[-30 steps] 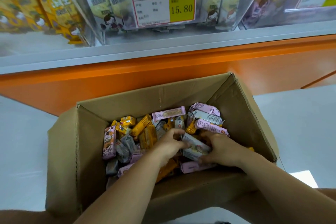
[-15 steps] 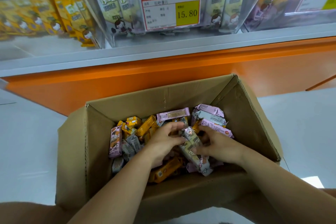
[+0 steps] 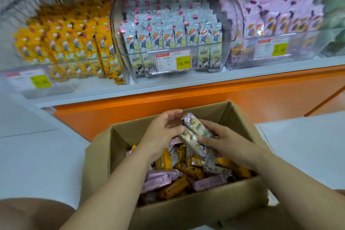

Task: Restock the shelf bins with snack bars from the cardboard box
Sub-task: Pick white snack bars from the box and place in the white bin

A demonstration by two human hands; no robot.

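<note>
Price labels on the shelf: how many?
3. Blurred white-and-green price label at the clear plastic bin of yellow bars, left; red-framed 15.80 label on the middle bin of grey bars; blurred label on the right bin of pink bars. Others may be off-frame.

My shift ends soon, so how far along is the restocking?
Done: the yellow bin, grey bin and pink bin look well filled. In hand: the right hand grips a few grey-wrapped bars over the cardboard box, the left hand at their tip. Left: many mixed bars lie in the box.
</note>
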